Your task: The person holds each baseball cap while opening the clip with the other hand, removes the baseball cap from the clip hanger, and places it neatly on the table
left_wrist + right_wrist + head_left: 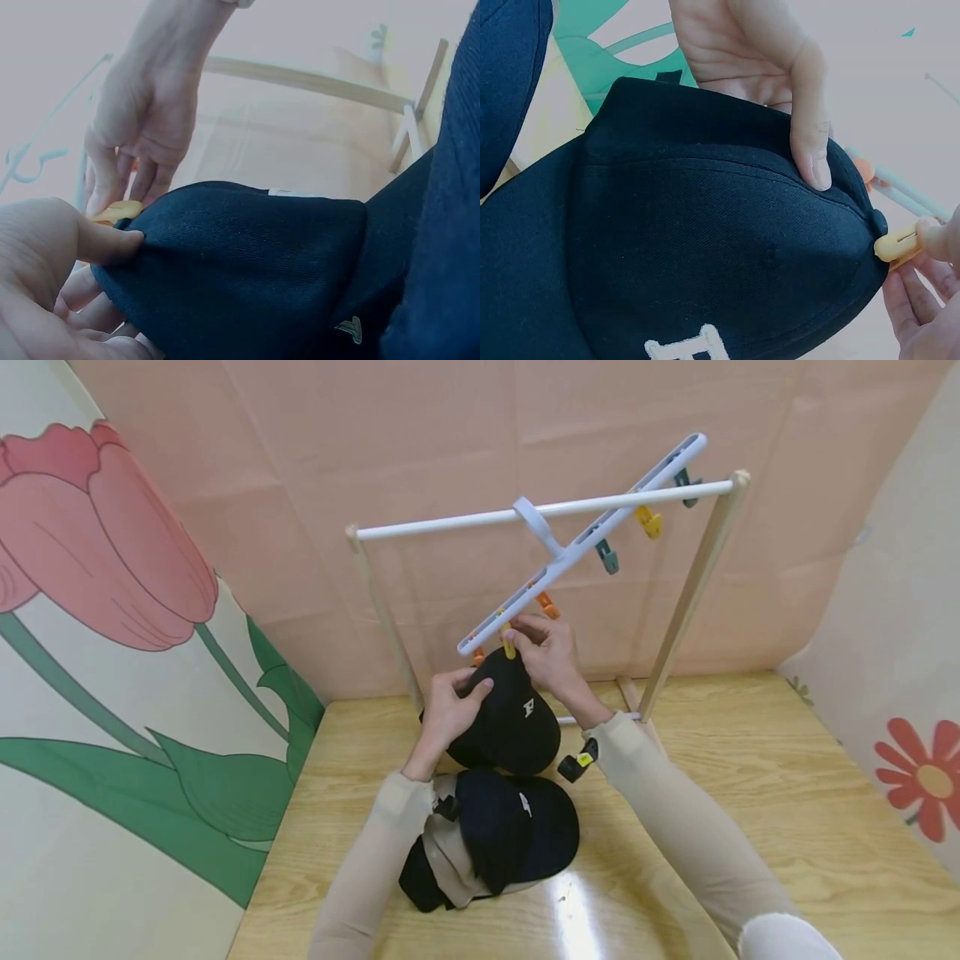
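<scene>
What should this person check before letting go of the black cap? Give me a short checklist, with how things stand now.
1. Left hand supports the black cap: ok, it pinches the crown.
2. Right hand controls the yellow clip: ok, fingers and thumb hold it.
3. Clip meets the cap: ok, at the top, beside the button.
4. Clip would hold alone: cannot tell.
5. Hanger hooked on the rail: ok.
6. Hanger lined up with the rail: not ok, it slants across.
</scene>
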`<state>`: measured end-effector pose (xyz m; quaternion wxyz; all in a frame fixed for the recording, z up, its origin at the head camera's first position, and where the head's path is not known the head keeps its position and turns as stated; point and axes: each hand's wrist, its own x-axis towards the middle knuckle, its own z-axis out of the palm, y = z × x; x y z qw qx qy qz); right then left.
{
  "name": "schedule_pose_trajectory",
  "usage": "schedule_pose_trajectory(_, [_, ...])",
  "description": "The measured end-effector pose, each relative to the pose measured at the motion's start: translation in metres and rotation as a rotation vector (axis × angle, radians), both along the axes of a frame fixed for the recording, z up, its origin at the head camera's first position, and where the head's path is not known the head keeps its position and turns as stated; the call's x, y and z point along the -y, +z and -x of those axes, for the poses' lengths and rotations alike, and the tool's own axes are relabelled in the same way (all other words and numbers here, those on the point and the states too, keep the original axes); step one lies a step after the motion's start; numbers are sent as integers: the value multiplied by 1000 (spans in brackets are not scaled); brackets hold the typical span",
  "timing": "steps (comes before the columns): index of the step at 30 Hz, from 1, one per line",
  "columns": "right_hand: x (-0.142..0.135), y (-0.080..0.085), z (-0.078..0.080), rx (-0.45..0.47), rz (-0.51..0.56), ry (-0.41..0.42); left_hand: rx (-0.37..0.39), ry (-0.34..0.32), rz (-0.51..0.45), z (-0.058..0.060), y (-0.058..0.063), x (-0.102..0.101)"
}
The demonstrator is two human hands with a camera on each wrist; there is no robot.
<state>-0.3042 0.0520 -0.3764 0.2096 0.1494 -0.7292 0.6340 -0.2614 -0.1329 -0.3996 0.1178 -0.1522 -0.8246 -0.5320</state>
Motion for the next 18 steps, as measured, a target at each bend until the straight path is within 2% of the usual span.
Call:
schedule_pose_trajectory(5, [-2,0,0,23,19,22,5,-1,11,0,-1,-1])
schedule_pose_trajectory(10, [-4,-1,1,6,30,49,7,3,36,0,-3,-2])
schedule_pose_trajectory(18, [-5,-1,1,16,37,55,20,9,50,-1,-4,-5])
